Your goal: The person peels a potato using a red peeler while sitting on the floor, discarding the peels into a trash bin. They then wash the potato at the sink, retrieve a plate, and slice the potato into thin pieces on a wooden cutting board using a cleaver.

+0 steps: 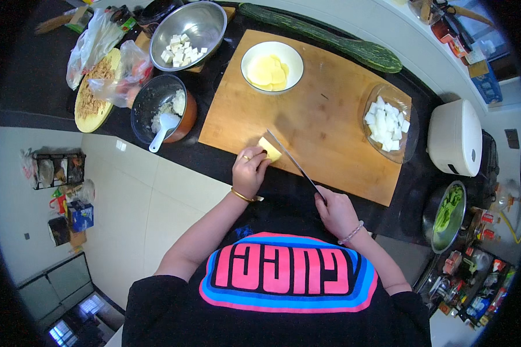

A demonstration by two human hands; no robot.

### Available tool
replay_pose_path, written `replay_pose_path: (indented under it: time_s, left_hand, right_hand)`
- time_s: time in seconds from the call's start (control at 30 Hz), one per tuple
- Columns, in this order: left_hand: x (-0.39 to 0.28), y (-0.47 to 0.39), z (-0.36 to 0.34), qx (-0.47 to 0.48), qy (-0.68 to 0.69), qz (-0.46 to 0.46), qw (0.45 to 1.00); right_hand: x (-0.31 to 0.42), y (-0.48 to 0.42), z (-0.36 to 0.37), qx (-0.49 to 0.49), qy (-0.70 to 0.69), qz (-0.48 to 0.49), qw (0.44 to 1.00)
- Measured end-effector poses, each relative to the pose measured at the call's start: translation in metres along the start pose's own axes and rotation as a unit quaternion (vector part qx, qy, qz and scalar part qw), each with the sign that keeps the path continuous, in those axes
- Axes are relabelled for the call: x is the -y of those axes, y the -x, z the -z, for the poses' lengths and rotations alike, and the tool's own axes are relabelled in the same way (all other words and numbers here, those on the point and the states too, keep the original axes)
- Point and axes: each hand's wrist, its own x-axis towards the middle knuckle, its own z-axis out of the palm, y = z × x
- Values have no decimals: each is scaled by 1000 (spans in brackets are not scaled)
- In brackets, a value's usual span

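My left hand grips a pale yellow potato piece at the near edge of a wooden cutting board. In my right hand is the handle of a kitchen knife. Its blade slants up and left, with the tip just beside the potato; whether they touch I cannot tell. Farther back on the board stands a white bowl of round yellow slices. White diced chunks fill a clear dish at the board's right side.
Left of the board are a pot with rice and a white rice paddle, and a steel bowl of white cubes. A long green gourd lies behind. To the right stand a white appliance and a steel bowl of greens.
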Motion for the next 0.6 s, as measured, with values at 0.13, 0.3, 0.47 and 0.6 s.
replay_pose_path:
  time_s: [0.13,0.3,0.47,0.6]
  left_hand:
    - [-2,0,-1,-5,7,4,1000]
    - [-3,-3,1,9,3,7,1000]
    - [-8,-8,3,24,2,20,1000]
    - [-11,-9,2,30,-25,21,999]
  right_hand:
    - [0,-2,0,22,20,0,1000]
    - [-1,-6,0,56,61,2,997]
    - [-4,-7,-2,50,78,2,996]
    - [-5,-8,-1,51,75,7,996]
